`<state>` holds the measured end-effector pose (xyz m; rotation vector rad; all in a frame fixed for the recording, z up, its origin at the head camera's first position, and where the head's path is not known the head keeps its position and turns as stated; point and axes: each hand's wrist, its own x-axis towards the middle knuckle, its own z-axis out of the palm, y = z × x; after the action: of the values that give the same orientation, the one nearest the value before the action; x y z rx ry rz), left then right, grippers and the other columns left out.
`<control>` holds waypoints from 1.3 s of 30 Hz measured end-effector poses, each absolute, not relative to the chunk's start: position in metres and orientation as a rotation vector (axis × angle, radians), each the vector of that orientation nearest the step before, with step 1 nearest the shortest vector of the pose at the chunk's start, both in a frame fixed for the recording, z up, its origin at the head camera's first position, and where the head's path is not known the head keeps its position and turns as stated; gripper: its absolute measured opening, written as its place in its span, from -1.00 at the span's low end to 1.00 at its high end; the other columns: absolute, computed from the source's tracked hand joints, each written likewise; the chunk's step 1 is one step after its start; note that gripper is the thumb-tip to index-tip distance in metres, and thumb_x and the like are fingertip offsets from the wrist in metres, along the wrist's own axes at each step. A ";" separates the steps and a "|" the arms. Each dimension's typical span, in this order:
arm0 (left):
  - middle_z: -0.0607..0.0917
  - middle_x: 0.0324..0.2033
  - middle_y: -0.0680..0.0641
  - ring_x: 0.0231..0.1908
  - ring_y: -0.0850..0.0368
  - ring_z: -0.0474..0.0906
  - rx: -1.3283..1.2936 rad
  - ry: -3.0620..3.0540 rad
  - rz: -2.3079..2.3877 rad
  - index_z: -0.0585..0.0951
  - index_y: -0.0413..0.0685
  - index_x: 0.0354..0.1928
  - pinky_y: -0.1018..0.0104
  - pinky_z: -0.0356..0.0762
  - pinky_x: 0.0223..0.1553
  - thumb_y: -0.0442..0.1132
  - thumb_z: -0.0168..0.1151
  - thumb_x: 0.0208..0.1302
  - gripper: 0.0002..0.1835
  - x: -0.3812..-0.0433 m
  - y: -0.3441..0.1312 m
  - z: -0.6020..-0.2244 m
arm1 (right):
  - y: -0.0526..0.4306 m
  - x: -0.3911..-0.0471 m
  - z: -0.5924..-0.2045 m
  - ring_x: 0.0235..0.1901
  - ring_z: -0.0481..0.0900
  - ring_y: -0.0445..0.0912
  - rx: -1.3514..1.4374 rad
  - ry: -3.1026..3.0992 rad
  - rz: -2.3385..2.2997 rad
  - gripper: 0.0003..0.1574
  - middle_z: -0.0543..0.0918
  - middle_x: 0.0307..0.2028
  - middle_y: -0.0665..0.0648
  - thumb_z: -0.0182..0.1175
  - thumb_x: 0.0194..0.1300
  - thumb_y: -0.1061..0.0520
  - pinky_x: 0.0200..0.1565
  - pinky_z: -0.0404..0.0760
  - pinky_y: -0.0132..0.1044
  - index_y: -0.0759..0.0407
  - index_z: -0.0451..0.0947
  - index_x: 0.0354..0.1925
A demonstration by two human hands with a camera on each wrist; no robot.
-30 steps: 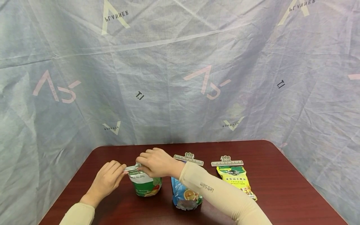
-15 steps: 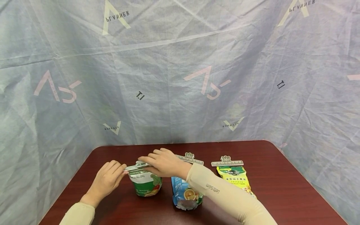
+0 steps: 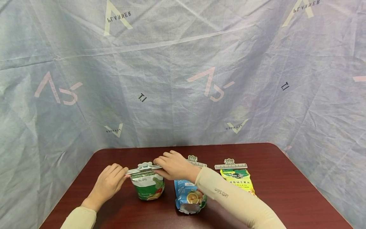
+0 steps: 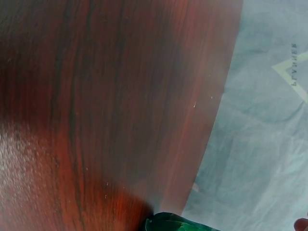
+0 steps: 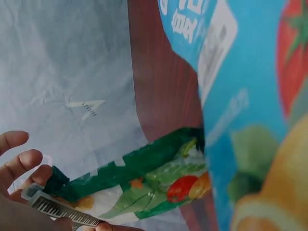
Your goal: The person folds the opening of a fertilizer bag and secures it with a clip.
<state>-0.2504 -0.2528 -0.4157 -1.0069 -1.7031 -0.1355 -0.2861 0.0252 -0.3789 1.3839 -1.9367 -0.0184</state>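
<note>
A person's left hand (image 3: 108, 181) pinches one end of a keyboard-patterned sealing clip (image 3: 140, 171) atop an upright green-and-white pouch (image 3: 147, 189); the right hand (image 3: 175, 166), grasping the other end, has slid rightward, baring the handle (image 3: 145, 165). A blue pouch (image 3: 188, 196) sits nearby; tabletop (image 3: 286, 194) stretches from a yellow packet (image 3: 236, 178) to its right edge.

I counted one green-and-white pouch (image 3: 147, 189), one blue pouch (image 3: 187, 195) and one yellow-and-green pouch (image 3: 238, 180), which made three pouches altogether. Matching them in number were one white-barred clip (image 3: 145, 165), one half-covered clip (image 3: 193, 158) and one fully visible clip (image 3: 230, 165), so three clips. Two hands were there, one left hand (image 3: 108, 181) and one right hand (image 3: 175, 167), plus one left cream sleeve (image 3: 80, 218) and one right cream sleeve (image 3: 234, 198), two sleeves in all. I saw one dark red table (image 3: 128, 213).
</note>
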 end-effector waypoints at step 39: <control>0.52 -0.53 -0.04 -0.51 0.04 0.40 -1.008 -1.748 -0.094 0.54 -0.24 -0.43 0.26 0.25 -0.52 -0.07 -0.14 0.43 -0.57 -0.236 -0.250 -0.414 | 0.039 -0.273 -0.384 -0.29 0.43 -0.21 1.360 -1.909 -0.211 -0.73 0.53 -0.30 -0.16 -0.12 0.40 -0.13 -0.29 0.35 -0.33 -0.08 0.46 -0.15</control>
<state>-0.2364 -0.2498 -0.4136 -1.0079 -1.7476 -0.0942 -0.2729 0.0386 -0.3845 1.3602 -1.9094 -0.2108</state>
